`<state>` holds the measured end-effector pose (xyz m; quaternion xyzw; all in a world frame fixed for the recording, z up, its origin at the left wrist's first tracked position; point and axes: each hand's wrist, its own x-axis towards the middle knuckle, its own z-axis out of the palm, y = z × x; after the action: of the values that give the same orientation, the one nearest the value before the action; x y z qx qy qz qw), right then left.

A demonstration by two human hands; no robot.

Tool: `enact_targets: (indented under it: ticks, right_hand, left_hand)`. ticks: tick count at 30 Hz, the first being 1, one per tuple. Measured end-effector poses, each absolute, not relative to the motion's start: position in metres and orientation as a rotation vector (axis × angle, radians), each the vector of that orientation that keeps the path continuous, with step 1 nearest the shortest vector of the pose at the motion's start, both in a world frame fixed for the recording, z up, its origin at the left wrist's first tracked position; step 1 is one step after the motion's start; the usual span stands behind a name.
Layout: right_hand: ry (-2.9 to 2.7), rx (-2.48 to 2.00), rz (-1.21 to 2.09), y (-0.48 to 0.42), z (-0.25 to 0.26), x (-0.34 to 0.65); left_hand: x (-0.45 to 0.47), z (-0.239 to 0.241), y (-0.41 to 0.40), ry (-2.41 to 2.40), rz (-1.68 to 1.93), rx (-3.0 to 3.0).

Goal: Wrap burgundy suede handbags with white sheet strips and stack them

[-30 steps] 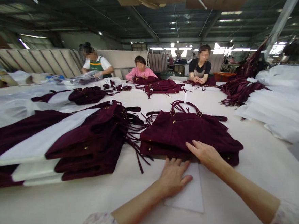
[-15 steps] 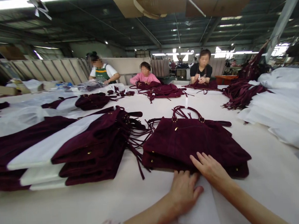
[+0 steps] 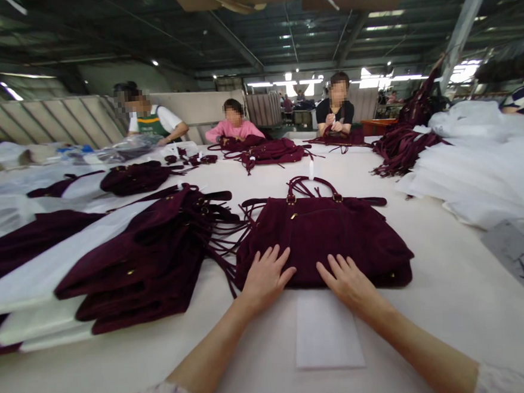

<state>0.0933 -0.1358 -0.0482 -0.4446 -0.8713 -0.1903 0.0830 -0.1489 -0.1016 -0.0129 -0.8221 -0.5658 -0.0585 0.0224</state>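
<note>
A dark burgundy handbag [image 3: 318, 234] lies flat on the pale table before me, its handles pointing away and a zip across its front. My left hand [image 3: 265, 278] rests on the bag's lower left part, fingers spread. On its lower edge, right of the middle, lies my right hand [image 3: 346, 280], fingers also apart. Between my wrists a folded white sheet [image 3: 328, 335] sticks out from under the bag toward me; its far part is hidden. Left of the bag is a stack of similar burgundy bags [image 3: 136, 265] with a white sheet [image 3: 77, 251] around them.
White sheets [image 3: 479, 163] are heaped at the right, near a grey board [image 3: 522, 262] with a handwritten mark. Burgundy straps [image 3: 406, 147] lie in a pile behind. Across the table, three people work; more burgundy bags [image 3: 272, 152] lie in front of them.
My left hand has moved from the white sheet at the bag's lower edge up onto the bag's left part. The bag's lower edge now lies flatter. The view has shifted right.
</note>
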Motion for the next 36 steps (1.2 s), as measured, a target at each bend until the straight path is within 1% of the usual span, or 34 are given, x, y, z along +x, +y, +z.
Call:
enact_targets:
  ticks: [4, 6, 8, 10, 12, 14, 17, 20, 21, 23, 25, 28, 29, 31, 33, 36]
  right_hand:
    - [-2.680, -1.172, -0.328, -0.135, -0.001, 0.130]
    - [-2.571, -1.265, -0.344, -0.137, 0.008, 0.162]
    - [-2.445, -1.391, -0.446, -0.141, -0.004, 0.192]
    - [-2.390, -1.420, -0.554, -0.145, -0.032, 0.213]
    - [-2.349, -1.410, -0.643, -0.147, -0.062, 0.222]
    - [-2.307, -1.412, -0.686, -0.146, -0.080, 0.221]
    - [-2.289, -1.390, -0.696, -0.141, -0.083, 0.213]
    - [-2.298, -1.319, -0.642, -0.141, -0.069, 0.211]
    - [-2.306, -1.279, -0.559, -0.142, -0.063, 0.213]
    - [-2.229, -1.228, -0.246, -0.145, -0.049, 0.224]
    - [-1.871, -1.258, 0.135, -0.144, -0.034, 0.242]
    - [-1.145, -1.356, 0.542, -0.129, -0.017, 0.274]
    - [-1.031, -1.380, 0.673, -0.122, -0.014, 0.281]
    - [-1.001, -1.415, 0.929, -0.106, -0.009, 0.287]
    - [-1.104, -1.403, 1.066, -0.091, -0.006, 0.281]
    - [-1.259, -1.350, 1.050, -0.076, 0.002, 0.257]
  left_hand:
    - [-0.158, -0.027, -0.098, -1.703, -0.153, -2.567]
    - [-0.159, -0.024, -0.098, -1.695, -0.124, -2.582]
    - [-0.160, -0.019, -0.097, -1.692, -0.081, -2.603]
    - [-0.159, -0.010, -0.094, -1.708, -0.016, -2.616]
    - [-0.151, 0.004, -0.089, -1.716, 0.054, -2.632]
    - [-0.129, 0.023, -0.083, -1.664, 0.081, -2.670]
    - [-0.069, 0.043, -0.077, -1.303, -0.019, -2.881]
    - [-0.008, 0.036, -0.073, -0.818, -0.160, -3.105]
    - [0.006, 0.028, -0.071, -0.753, -0.166, -3.146]
    - [0.021, 0.008, -0.067, -0.729, -0.171, -3.215]
    - [0.021, -0.009, -0.064, -0.756, -0.250, -3.265]
    - [0.012, -0.019, -0.062, -0.789, -0.444, -3.268]
    - [0.010, -0.019, -0.062, -0.791, -0.476, -3.264]
    - [0.008, -0.016, -0.062, -0.786, -0.505, -3.252]
    - [0.009, -0.014, -0.063, -0.781, -0.518, -3.229]
    - [0.009, -0.012, -0.065, -0.759, -0.508, -3.194]
